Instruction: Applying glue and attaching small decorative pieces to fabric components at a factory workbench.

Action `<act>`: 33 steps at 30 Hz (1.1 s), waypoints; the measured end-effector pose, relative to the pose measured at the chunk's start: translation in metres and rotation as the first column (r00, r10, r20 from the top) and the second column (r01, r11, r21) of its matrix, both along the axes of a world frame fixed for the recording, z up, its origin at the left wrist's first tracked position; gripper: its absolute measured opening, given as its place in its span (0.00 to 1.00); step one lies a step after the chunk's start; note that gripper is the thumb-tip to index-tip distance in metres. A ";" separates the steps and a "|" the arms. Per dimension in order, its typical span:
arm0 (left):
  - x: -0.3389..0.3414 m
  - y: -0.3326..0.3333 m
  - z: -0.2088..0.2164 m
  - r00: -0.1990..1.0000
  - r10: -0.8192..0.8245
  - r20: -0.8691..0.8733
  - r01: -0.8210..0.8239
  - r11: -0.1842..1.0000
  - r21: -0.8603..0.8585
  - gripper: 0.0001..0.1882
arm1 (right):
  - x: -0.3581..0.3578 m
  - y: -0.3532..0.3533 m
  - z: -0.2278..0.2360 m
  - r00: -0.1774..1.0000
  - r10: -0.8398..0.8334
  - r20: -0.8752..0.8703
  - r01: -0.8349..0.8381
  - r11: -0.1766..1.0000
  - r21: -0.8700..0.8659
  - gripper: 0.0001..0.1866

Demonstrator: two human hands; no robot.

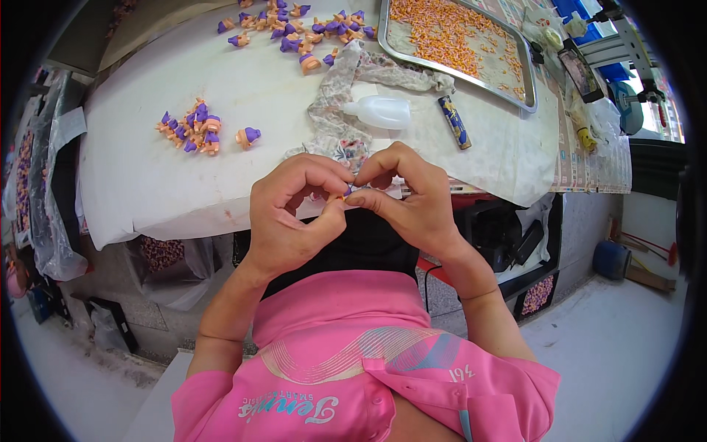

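Left hand: your left hand (pixel 291 214) is curled at the near edge of the table (pixel 147 177), thumb and fingertips pinched on a small orange-and-purple piece (pixel 345 193).
Right hand: your right hand (pixel 409 195) meets it fingertip to fingertip, pinching the same small piece from the other side; most of the piece is hidden between your fingers.
Where the piece is: just over the near edge of the table, above your lap, with both hands touching it.
Table cover: a white sheet (pixel 243 96) lies over the table and hangs past the near edge.
Just beyond your hands: a floral cloth strip (pixel 331 121) runs from near your fingers toward the far edge.
Beside the cloth: a small white squeeze bottle (pixel 379 112) lies on its side, touching the cloth; a blue lighter (pixel 454 122) lies just to its right.
Left part of the table: a small heap of orange-and-purple pieces (pixel 190 129) sits there, with a single piece (pixel 248 136) just to its right, apart from the heap.
Far edge: a larger scatter of the same pieces (pixel 298 29) lies there, near the far end of the cloth.
Far right corner: a metal tray (pixel 456 74) holds many small orange parts (pixel 442 29).
Below the left edge: clear bags (pixel 44 221) hang, their contents too blurred to tell.
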State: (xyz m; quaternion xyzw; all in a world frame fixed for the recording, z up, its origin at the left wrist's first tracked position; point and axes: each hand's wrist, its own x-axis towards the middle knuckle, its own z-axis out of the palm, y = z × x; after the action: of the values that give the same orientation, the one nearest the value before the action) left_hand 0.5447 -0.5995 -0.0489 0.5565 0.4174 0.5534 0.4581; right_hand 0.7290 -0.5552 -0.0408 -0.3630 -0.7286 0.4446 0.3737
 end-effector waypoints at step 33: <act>-0.134 0.109 0.036 0.395 0.491 -0.777 -0.277 0.870 0.409 0.06 | 0.026 0.057 0.025 0.956 -0.277 0.092 0.252 0.942 0.220 0.10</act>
State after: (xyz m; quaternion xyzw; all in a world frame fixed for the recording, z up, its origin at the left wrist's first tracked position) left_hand 0.4103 -0.4903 -0.0130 0.6894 0.6439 0.3314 -0.0168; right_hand 0.7548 -0.4983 -0.0154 -0.4435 -0.7368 0.2894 0.4204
